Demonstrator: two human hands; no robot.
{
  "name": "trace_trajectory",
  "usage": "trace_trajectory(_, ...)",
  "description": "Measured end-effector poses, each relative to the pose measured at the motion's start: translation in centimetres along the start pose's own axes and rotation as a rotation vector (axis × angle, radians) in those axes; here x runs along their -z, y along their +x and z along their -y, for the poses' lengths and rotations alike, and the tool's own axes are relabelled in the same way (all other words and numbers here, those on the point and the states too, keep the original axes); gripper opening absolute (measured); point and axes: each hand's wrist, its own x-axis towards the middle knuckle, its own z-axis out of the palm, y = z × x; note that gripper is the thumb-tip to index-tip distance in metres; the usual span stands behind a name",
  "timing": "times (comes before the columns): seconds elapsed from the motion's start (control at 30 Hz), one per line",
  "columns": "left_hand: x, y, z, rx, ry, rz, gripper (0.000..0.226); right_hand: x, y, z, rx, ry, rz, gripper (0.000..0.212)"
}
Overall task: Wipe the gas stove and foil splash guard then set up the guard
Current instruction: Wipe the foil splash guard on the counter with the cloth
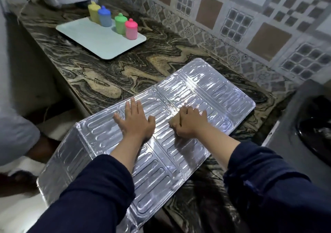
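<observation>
Both arms reach forward from the bottom of the shot, dark navy sleeves pushed up just short of the wrists. Left hand [136, 119] is palm down, fingers straight and spread a bit, thumb sticking out to the right. Right hand [188, 123] is curled up tight, knuckles up, fingers clamped around something tan that's mostly hidden.

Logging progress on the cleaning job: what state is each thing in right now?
Foil splash guard: unfolded, lying flat on counter, one panel bent over the edge.
Left hand: flat, pressing guard.
Right hand: gripping a sponge on guard.
Four jars: lidded, upright on tray.
</observation>
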Motion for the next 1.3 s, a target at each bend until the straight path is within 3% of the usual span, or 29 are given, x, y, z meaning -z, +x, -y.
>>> trace_trajectory(0.2,0.0,0.1,0.1,-0.004,0.002,0.015,0.075,-0.8,-2.6,-0.6,-0.061,-0.066,0.047,0.079)
trace_trajectory(0.7,0.4,-0.1,0.1,-0.017,-0.013,0.051,0.076,-1.2,-9.2,-1.7,-0.154,-0.032,0.171,0.058)
trace_trajectory(0.83,0.4,-0.1,0.1,-0.023,-0.020,0.046,0.077,-2.1,-10.0,-2.4,-0.235,0.049,0.199,0.068)
trace_trajectory(0.97,0.6,-0.2,0.1,-0.023,-0.013,0.049,0.077,-1.2,-10.7,-2.2,-0.148,-0.013,0.287,0.052)
trace_trajectory(1.1,0.6,-0.4,0.1,-0.031,-0.002,0.046,0.077,-1.1,-10.4,-2.7,-0.192,-0.042,0.336,0.067)
trace_trajectory(1.2,0.7,-0.4,0.2,-0.041,-0.009,0.050,0.076,-0.1,-9.8,-2.8,-0.190,-0.026,0.280,0.042)
trace_trajectory(1.3,0.6,-0.6,0.9,-0.039,-0.009,0.047,0.076,1.7,-8.8,-2.9,-0.213,0.084,0.342,0.040)
